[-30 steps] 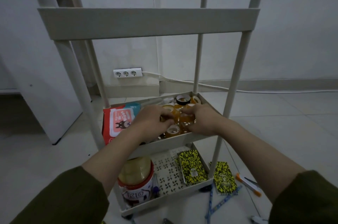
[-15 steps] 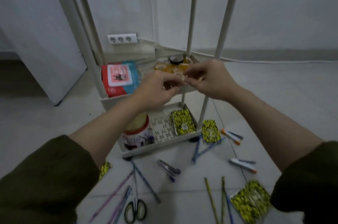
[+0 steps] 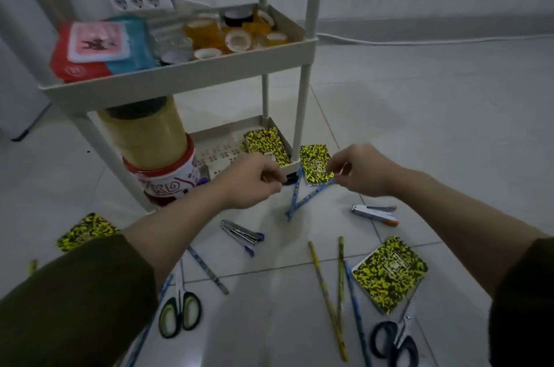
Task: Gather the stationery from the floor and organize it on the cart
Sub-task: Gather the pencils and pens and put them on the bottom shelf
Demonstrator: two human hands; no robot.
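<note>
The cream cart (image 3: 192,74) has tape rolls (image 3: 236,40) and a red and blue pack (image 3: 99,50) on its middle shelf. Its bottom shelf (image 3: 215,153) carries a big tape roll (image 3: 147,135) on a red-rimmed tub and a yellow-black notebook (image 3: 265,144). My left hand (image 3: 254,182) hovers by the cart's front corner, fingers curled, nothing visible in it. My right hand (image 3: 359,171) is over the floor with bent fingers close to another notebook (image 3: 314,162) and two crossed blue pencils (image 3: 302,200); I cannot see it gripping them.
On the tiled floor lie two staplers (image 3: 242,236) (image 3: 374,212), green scissors (image 3: 178,311), dark scissors (image 3: 395,342), several pencils (image 3: 338,282) and two more notebooks (image 3: 389,272) (image 3: 85,230). A socket strip (image 3: 139,1) and a cable run along the wall.
Both hands left the tape rolls on the middle shelf and came down toward the floor by the cart's front corner. My view tilted down, showing the stationery on the floor.
</note>
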